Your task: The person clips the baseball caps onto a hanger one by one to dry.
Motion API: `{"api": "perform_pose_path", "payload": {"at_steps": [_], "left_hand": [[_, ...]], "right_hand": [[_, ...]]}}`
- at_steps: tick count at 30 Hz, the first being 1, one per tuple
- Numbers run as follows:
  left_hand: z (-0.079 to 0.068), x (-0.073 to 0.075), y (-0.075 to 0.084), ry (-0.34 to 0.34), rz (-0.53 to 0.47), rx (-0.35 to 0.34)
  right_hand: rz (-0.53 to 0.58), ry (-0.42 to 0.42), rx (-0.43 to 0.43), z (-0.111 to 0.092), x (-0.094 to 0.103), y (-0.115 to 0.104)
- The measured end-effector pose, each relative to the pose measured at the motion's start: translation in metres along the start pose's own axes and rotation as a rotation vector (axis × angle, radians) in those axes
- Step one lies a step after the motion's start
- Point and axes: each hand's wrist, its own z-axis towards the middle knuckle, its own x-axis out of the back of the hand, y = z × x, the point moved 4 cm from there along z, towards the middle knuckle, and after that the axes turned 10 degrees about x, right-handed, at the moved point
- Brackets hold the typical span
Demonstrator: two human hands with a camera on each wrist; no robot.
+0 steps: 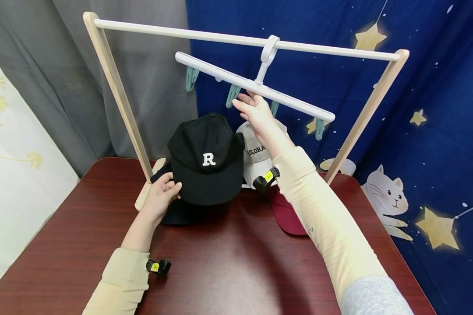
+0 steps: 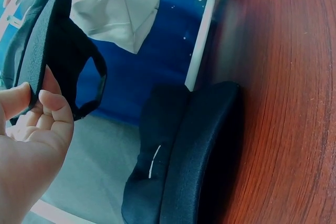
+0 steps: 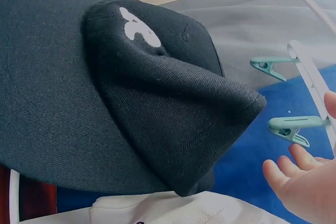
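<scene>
My left hand (image 1: 161, 197) pinches the brim edge of a black baseball cap (image 1: 209, 144) with a white R, holding it up below the hanger. In the left wrist view, thumb and fingers sit on either side of the brim. My right hand (image 1: 258, 113) reaches up to a white hanger bar (image 1: 220, 75) with several teal clips. Its fingers are spread beside one clip (image 3: 296, 125), with nothing gripped between them; whether a fingertip touches the bar is unclear. A pale cap (image 2: 118, 11) with dark lettering is behind the black cap, partly hidden by my right forearm.
A wooden rack (image 1: 118, 87) with a white rod (image 1: 181, 33) stands on the reddish-brown table (image 1: 220, 262); the hanger hooks onto it, tilted. A dark cap (image 2: 184, 145) lies at the rack's left, a red cap (image 1: 285, 214) at the right. Grey and blue curtains hang behind.
</scene>
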Motion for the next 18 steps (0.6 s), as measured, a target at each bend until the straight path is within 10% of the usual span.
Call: {"api": "perform_pose_path", "payload": {"at_steps": [18], "left_hand": [[0.0008,0.0006,-0.0026,-0.003,0.001,-0.001]], "right_hand": [[-0.071,0.035,-0.011,0.0015,0.0031,0.0042]]}}
